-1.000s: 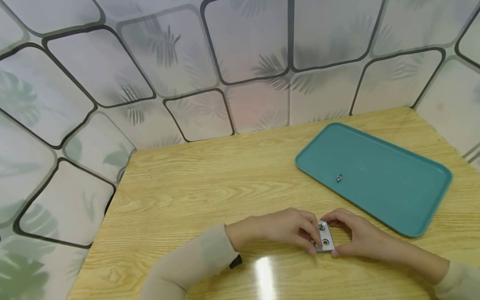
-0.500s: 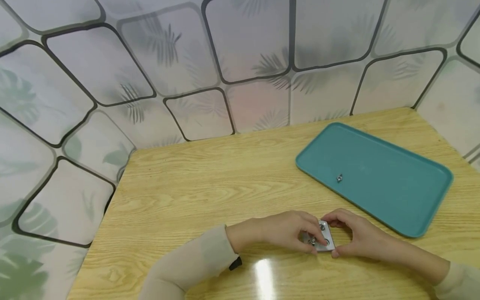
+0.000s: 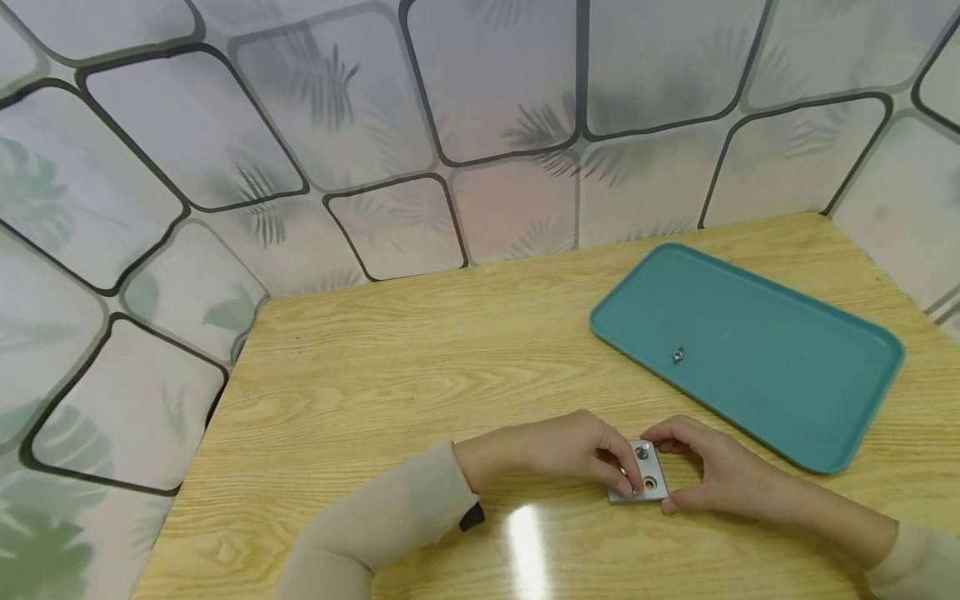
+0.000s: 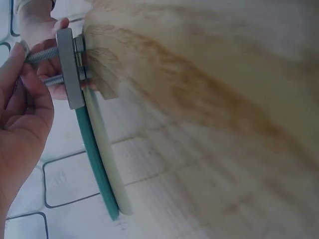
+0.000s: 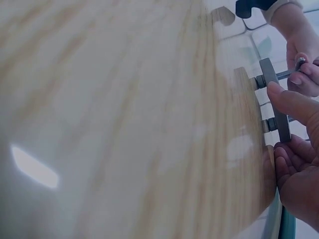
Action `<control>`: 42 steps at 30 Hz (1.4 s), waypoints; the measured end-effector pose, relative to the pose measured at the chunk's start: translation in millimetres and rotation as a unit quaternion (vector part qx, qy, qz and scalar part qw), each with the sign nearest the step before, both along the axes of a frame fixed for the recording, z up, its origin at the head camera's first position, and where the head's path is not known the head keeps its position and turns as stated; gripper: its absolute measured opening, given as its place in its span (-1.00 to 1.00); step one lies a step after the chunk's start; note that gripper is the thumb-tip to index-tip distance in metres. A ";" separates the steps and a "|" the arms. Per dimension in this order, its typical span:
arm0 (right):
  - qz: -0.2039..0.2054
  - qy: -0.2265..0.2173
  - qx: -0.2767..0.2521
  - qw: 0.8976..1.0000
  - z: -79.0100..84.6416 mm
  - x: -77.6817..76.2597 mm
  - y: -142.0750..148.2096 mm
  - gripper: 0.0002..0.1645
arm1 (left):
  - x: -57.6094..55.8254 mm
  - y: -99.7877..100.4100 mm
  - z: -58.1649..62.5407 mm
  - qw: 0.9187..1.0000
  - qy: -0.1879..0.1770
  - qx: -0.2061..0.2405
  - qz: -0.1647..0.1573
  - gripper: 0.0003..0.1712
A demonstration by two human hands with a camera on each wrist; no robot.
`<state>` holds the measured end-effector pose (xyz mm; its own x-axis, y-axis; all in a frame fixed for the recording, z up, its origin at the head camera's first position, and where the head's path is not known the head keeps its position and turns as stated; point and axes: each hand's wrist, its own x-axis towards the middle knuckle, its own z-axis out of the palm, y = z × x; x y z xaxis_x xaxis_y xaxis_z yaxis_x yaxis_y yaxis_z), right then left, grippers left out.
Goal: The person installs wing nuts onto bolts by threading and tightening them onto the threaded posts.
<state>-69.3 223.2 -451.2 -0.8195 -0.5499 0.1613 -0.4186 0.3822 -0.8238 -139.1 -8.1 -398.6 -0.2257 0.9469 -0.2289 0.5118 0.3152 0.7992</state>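
- We see the left hand (image 3: 577,450) in the lower middle of the head view; its thumb and fingers are nearly closed, and they pinch a small metal piece (image 4: 24,47) at the end of a bolt (image 4: 43,55).
- The right hand (image 3: 720,477), at the lower right of the same view, keeps a wide curve between thumb and fingers; these grip the metal plate (image 3: 647,468) at two edges.
- The plate is between both hands, in the lower part of the head view, right of the middle. We can see one round hole (image 3: 650,482) in it, and near its upper right corner a second bolt (image 3: 642,452).
- In the left wrist view, at the upper left, both threaded shanks come out on one side of the plate, and the bolt heads (image 4: 79,44) are on the other side, toward the table (image 3: 420,358).
- Behind the right hand, at the right of the head view, lies a teal tray (image 3: 787,367); another small metal part (image 3: 678,356) is in it, near its left long edge.
- Across the top of the head view we find a wall (image 3: 517,208) with dark outlines and leaf pattern.
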 end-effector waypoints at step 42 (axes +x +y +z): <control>-0.004 0.011 0.009 1.000 0.9 -0.8 -0.3 -0.23 | -11.4 -2.0 -2.2 0.986 -0.161 -0.001 0.031 -0.81</control>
<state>-70.2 222.9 -450.3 -0.8198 -0.5471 0.1693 -0.4335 0.3996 -0.8077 -150.5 -10.1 -400.8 -0.1989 0.9329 -0.3002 0.2108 0.3399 0.9165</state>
